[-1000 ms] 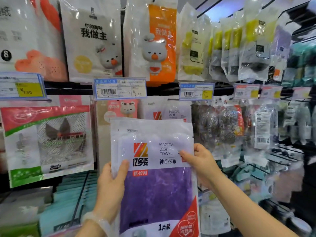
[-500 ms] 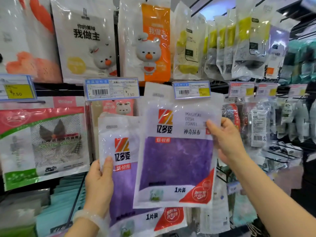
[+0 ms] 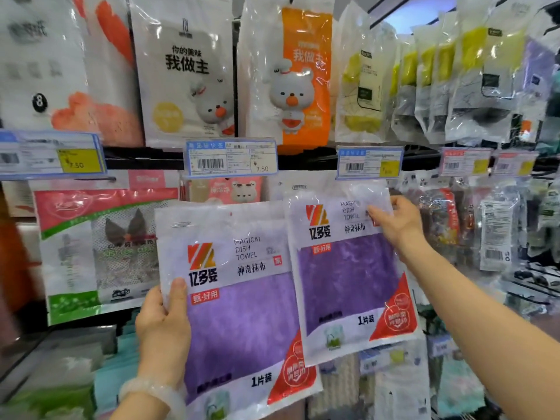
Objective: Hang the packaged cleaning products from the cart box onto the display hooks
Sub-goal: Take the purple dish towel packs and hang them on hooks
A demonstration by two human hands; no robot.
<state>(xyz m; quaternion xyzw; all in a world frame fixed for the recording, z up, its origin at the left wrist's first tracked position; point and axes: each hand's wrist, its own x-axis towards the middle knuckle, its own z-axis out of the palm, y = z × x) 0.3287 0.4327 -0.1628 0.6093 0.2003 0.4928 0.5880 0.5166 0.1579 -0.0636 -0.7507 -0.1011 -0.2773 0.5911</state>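
Head view: your left hand [image 3: 163,325] grips one purple dish-towel pack [image 3: 242,301] low; your right hand [image 3: 394,222] pinches a second pack [image 3: 348,268] just under the price tag [image 3: 369,163], hands apart

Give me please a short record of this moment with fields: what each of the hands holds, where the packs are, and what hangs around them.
left hand: grips the lower left edge of the nearer dish towel pack, thumb on its front
right hand: pinches the upper right edge of the raised dish towel pack
raised pack position: top just under a blue price tag; whether it is on a hook cannot be told
overlap: raised pack lies in front of the nearer pack's right edge
left neighbour: red and green pack
above: orange bear pack
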